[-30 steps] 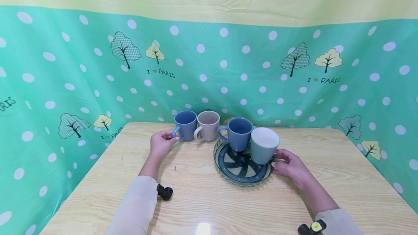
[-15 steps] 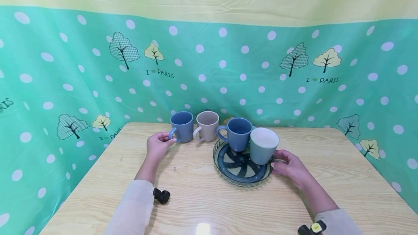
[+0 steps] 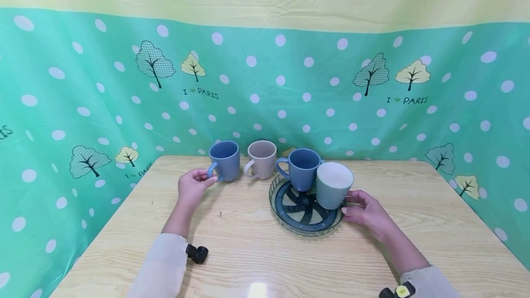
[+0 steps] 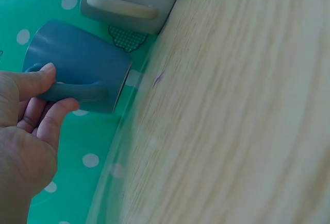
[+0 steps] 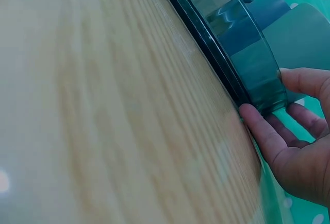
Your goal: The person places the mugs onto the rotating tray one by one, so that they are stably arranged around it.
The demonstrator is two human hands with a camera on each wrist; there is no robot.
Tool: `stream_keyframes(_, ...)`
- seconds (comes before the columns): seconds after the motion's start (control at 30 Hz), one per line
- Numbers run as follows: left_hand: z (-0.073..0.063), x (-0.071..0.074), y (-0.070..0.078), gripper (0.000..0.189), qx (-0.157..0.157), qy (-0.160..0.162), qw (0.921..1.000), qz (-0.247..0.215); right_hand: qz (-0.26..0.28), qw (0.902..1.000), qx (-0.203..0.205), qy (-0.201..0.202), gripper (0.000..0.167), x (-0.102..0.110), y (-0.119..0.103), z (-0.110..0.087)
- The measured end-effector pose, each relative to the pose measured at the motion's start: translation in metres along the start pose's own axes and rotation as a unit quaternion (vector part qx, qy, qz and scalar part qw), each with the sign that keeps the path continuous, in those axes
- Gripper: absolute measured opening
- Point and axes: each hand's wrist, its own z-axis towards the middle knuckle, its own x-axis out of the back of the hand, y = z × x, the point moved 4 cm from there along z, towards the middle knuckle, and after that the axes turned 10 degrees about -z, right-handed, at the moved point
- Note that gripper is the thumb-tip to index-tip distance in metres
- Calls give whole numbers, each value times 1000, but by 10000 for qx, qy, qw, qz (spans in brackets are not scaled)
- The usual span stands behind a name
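Note:
At the back of the table, my left hand pinches the handle of a blue mug between thumb and fingers; this mug stands upright. Just right of it, apart, is a pale grey-beige mug. My right hand grips the right edge of a round, clear dark-tinted turntable tray, fingers at its wall and base. On the tray sit a second blue mug, handle to the left, and a light grey-green mug with white inside, close to the right fingers.
The light wood table reaches a green polka-dot curtain at the back. Its back edge lies close behind the mugs. Black wrist cameras sit on both sleeves.
My left hand and the blue mug it holds have moved left, widening the gap to the grey-beige mug. The right hand and the tray have stayed nearly still.

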Motion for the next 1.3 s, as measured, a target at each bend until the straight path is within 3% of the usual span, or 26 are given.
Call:
stream_keyframes(0.4, -10, 10, 8, 32, -24, -101, 9999, 40, -105, 9997, -190, -82, 64, 1, -3, 0)
stream_keyframes(0.63, -17, 12, 15, 30, -104, -247, 9996, 134, -545, 9973, -233, -432, 80, 10, -6, 7)
stream_keyframes(0.93, -25, 14, 23, 32, -257, -307, 9991, 141, -213, 9949, 141, -979, 79, 18, 2, 16)
stream_keyframes(1.3, -33, 15, 30, 34, -346, -438, 9983, 184, -372, 9963, 64, -774, 80, 14, 5, 17)
